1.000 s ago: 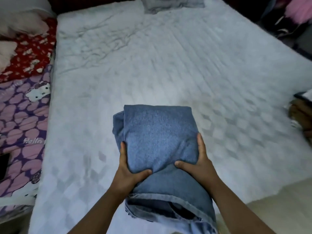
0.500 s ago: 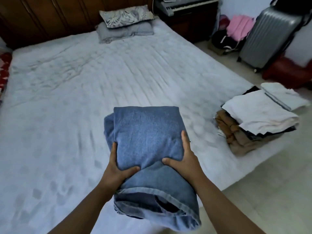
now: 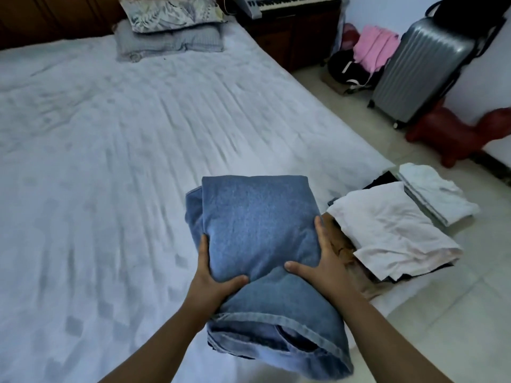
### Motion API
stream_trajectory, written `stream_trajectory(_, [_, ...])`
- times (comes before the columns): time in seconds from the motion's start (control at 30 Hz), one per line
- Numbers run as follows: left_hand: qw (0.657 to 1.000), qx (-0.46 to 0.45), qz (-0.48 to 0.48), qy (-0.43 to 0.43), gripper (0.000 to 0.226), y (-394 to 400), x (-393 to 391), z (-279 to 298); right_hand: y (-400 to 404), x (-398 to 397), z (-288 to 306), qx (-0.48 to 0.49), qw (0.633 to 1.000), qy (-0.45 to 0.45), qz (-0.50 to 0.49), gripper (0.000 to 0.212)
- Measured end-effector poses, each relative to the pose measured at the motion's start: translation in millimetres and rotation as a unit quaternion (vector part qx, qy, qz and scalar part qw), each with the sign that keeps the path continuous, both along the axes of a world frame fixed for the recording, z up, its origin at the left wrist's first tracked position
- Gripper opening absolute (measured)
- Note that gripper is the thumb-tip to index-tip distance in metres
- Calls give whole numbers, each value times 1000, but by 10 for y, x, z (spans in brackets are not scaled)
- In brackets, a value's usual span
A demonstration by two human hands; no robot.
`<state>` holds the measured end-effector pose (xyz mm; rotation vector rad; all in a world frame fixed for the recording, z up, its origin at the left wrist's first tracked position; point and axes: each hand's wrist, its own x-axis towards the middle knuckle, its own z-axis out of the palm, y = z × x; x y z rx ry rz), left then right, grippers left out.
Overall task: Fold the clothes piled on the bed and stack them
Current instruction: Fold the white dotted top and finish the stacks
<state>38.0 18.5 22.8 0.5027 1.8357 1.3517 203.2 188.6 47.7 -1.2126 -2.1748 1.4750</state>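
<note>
Folded blue jeans (image 3: pixel 257 225) are held above the near edge of the bed (image 3: pixel 110 161). My left hand (image 3: pixel 213 280) grips their left side, thumb on top. My right hand (image 3: pixel 326 266) grips the right side the same way. The waistband end hangs down toward me. To the right, at the bed's near corner, lies a stack of folded clothes (image 3: pixel 392 233): a white piece on top, black and tan pieces under it. My right hand partly covers the tan piece.
Two pillows (image 3: pixel 171 29) lie at the head of the bed. A second folded white piece (image 3: pixel 439 192) lies beside the stack. On the tiled floor stand a grey suitcase (image 3: pixel 423 67), a red stool (image 3: pixel 453 136) and bags. A keyboard (image 3: pixel 287 2) sits on a dark cabinet.
My view has swung right, and the jeans in both hands have moved right, closer to the stack of folded clothes. The grip has not changed.
</note>
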Motion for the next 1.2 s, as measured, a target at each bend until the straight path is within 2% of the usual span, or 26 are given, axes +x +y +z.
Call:
stream_trajectory(0.3, [996,-8,90,5,129,675,307,-358,929,-16,-354,14,996,-62,67,119])
stream_trajectory(0.5, [988,-49,144,-6,129,789,642,-701,1158,146,-843,-51,991,-8,121,118])
stream_trajectory(0.63, [978,-101,180,-20,132,770,966,-1107,1233,279,-1342,-82,982,-24,168,116])
stream_trajectory(0.77, [973,-153,170,-24,132,756,1160,-1488,1264,362,-1755,-89,972,-46,213,113])
stream_trajectory(0.87, [972,-179,150,-17,135,732,1167,-1556,1272,363,-1759,-91,970,-92,207,117])
stream_trajectory(0.97, [953,-270,122,61,135,709,1106,-1416,1243,311,-1584,-2,959,-173,226,116])
stream_trajectory(1.03, [923,-324,90,187,131,697,1045,-1311,1155,237,-1398,150,916,-256,271,104])
stream_trajectory(1.1, [893,-316,20,318,124,729,994,-1222,1002,197,-1275,279,885,-223,298,84])
stream_trajectory(1.13, [879,-310,-24,362,121,774,969,-1214,930,191,-1269,303,875,-207,315,76])
stream_trajectory(1.2, [858,-306,-113,396,116,903,939,-1186,851,197,-1340,317,855,-219,346,69])
